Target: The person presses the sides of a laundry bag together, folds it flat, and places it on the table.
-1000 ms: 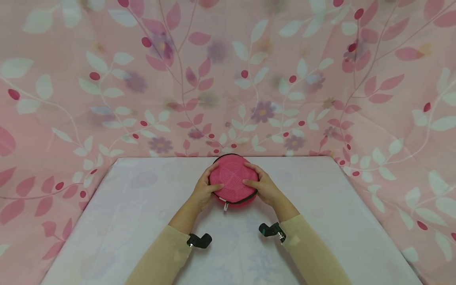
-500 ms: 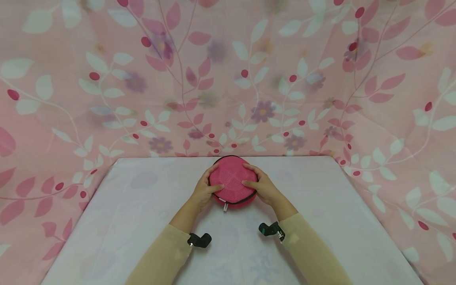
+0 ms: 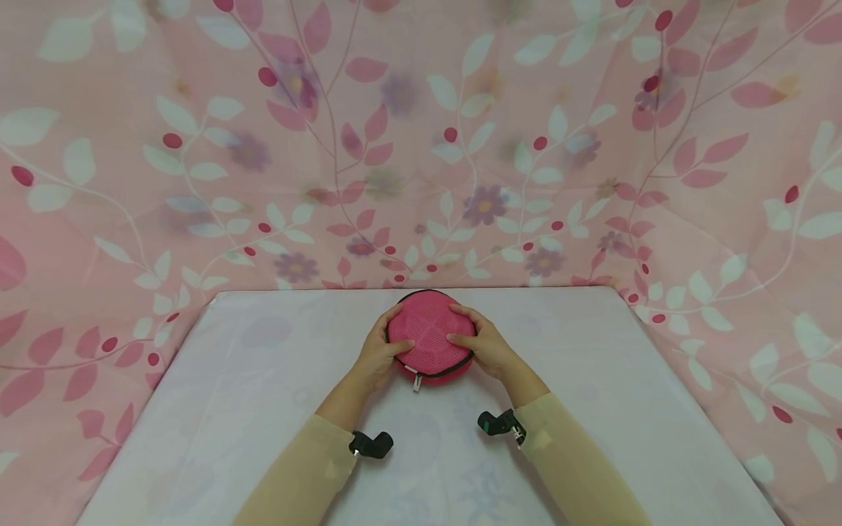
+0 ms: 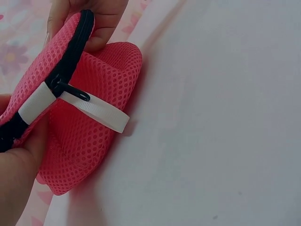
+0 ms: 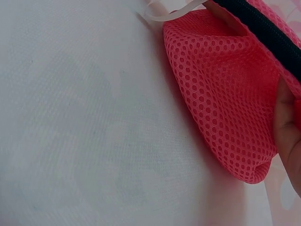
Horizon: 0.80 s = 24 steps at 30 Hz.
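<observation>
A round pink mesh zip pouch [image 3: 430, 332] is held between both hands at the middle of the table, toward its far edge. Its black zipper [image 4: 70, 61] runs round the rim, and the zip pull with a white ribbon loop [image 4: 101, 113] hangs on the near side. My left hand [image 3: 380, 352] grips the left side, thumb on top and fingers round the rim. On the opposite side my right hand [image 3: 490, 347] grips it the same way. Below the zipper the soft mesh underside [image 5: 211, 89] sags in folds close over the table. Fingers beneath are partly hidden.
A white cloth with faint prints covers the table [image 3: 263, 409]. Behind and at both sides hangs a pink floral curtain [image 3: 421, 146]. Small black wrist cameras [image 3: 371, 444] sit at both sleeve cuffs.
The pouch's far rim dips very slightly toward me. Both hands keep the same hold, with only tiny shifts of the forearms.
</observation>
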{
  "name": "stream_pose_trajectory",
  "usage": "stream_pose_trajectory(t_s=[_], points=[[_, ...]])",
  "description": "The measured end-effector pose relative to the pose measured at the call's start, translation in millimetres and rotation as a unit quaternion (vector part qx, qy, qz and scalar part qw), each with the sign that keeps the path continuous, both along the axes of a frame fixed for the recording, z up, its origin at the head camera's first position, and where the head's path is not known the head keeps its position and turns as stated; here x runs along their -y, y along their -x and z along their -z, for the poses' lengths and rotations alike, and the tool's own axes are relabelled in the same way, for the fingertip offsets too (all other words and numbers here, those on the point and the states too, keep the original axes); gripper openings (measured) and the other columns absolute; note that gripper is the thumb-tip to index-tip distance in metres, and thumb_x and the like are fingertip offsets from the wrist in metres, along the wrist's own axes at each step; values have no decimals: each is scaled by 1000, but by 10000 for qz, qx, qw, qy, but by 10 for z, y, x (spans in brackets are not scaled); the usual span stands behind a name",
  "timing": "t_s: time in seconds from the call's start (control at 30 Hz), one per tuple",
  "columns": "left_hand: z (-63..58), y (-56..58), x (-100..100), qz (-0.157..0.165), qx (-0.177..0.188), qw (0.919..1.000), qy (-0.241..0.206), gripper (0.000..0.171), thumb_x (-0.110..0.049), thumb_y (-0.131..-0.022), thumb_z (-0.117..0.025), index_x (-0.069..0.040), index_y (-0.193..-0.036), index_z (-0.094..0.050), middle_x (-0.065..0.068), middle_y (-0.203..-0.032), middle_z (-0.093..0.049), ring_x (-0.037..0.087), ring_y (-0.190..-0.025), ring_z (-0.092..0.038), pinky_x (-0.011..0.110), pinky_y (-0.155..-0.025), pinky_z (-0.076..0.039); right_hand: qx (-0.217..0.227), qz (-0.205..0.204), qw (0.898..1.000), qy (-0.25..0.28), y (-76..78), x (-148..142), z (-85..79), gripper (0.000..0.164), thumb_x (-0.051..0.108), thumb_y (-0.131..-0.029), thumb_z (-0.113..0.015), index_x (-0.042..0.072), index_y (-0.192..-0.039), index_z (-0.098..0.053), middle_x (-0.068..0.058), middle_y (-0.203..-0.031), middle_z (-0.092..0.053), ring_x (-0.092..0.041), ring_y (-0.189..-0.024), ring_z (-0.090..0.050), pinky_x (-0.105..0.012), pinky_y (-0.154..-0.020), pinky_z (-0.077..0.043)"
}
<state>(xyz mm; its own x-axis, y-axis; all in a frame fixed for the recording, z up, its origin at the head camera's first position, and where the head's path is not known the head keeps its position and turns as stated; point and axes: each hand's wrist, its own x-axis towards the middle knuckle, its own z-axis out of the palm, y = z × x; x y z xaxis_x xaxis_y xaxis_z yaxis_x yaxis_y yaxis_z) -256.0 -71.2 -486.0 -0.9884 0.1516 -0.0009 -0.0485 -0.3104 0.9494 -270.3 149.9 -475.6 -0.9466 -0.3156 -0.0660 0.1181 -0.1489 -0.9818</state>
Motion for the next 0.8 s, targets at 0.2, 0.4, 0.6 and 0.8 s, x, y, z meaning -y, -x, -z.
stream_pose_trajectory(t_s=[0.2,0.4,0.6,0.8], points=[[38,-2,-16,-29,108,9999,-1,76,17,-75,-62,-13,-140,-36,5,-146,-29,20,-132,-28,34,-106,-29,124,115,9996,-225,-11,-1,3,62,-1,-80,-68,19,-134,-46,-2,-147,-27,-23,-129,-33,-30,-94,-43],[43,-1,-26,11,207,9998,57,77,18,-75,-60,-12,-141,-34,6,-148,-27,21,-133,-27,35,-106,-28,220,136,9991,-329,-20,-7,9,62,-2,-80,-68,19,-134,-46,-2,-146,-27,-24,-128,-35,-32,-92,-45],[62,17,-31,-91,227,9992,317,75,17,-75,-62,-12,-140,-37,5,-147,-30,19,-133,-28,35,-106,-29,285,78,9985,-468,-13,-20,21,62,0,-81,-68,21,-135,-45,-2,-147,-26,-26,-127,-35,-34,-89,-47],[63,17,-18,-228,264,9953,904,74,14,-74,-65,-12,-138,-40,6,-145,-33,20,-133,-29,36,-107,-26,285,-5,9966,-775,-6,-48,54,63,1,-81,-67,20,-136,-43,-5,-147,-25,-27,-128,-35,-34,-91,-46]])
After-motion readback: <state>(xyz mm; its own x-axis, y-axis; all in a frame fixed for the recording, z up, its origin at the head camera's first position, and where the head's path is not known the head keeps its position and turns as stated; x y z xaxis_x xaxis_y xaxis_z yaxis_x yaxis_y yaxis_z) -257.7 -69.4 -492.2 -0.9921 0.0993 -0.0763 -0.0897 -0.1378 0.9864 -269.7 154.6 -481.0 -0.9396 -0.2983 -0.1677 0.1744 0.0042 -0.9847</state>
